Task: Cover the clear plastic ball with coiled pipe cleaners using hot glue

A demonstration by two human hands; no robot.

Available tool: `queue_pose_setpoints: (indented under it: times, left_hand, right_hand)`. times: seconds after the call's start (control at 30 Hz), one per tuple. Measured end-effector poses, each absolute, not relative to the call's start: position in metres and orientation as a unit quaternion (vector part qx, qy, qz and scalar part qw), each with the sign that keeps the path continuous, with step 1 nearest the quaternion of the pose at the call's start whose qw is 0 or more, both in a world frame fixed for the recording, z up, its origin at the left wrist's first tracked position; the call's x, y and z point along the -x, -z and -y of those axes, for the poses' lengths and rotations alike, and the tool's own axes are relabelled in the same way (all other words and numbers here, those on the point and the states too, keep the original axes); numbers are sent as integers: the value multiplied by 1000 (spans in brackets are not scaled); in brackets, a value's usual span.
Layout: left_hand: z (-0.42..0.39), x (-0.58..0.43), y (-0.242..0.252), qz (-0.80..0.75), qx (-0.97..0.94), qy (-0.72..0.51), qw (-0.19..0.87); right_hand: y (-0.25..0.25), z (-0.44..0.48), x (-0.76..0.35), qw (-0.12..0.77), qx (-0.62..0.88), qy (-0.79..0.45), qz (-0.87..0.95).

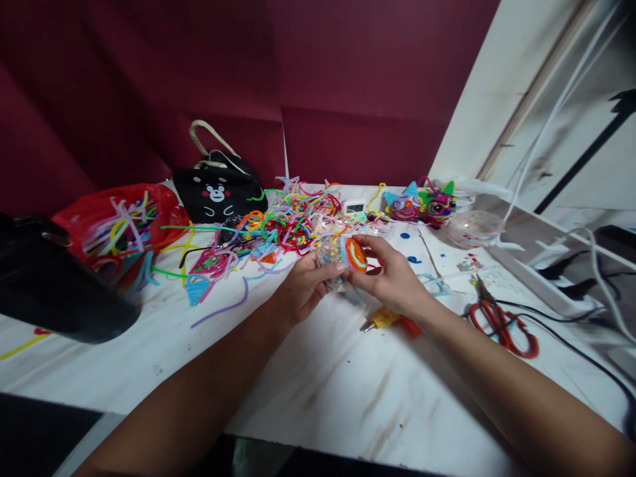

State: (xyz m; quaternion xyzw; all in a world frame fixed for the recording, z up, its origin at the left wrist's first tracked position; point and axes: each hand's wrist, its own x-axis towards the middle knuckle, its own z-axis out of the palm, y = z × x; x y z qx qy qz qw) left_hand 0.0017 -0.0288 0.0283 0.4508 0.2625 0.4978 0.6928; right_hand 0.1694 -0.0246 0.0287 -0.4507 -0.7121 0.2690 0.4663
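Both my hands meet over the middle of the white table. My left hand and my right hand together grip a small clear ball with coloured flecks. An orange and red pipe-cleaner spiral sits on the ball's right side, under my right fingers. Fingers of both hands are curled round the ball. A big tangle of coloured pipe cleaners lies just behind my hands.
A red bag of pipe cleaners and a black bear-face bag stand at the back left. Two finished pipe-cleaner cat heads, a clear ball, red scissors, an orange glue gun and cables lie to the right. A dark object looms at left.
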Motion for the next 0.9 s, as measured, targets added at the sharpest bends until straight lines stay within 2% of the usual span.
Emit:
queue_pose_setpoints:
  times: [0.53, 0.9]
  left_hand:
    - [28, -6, -26, -306, -423, -524, 673]
    - [26, -4, -23, -281, -425, -516, 688]
  right_hand:
    - [-31, 26, -171, 441, 441, -268, 734]
    - [-28, 21, -176, 433, 438, -292, 732]
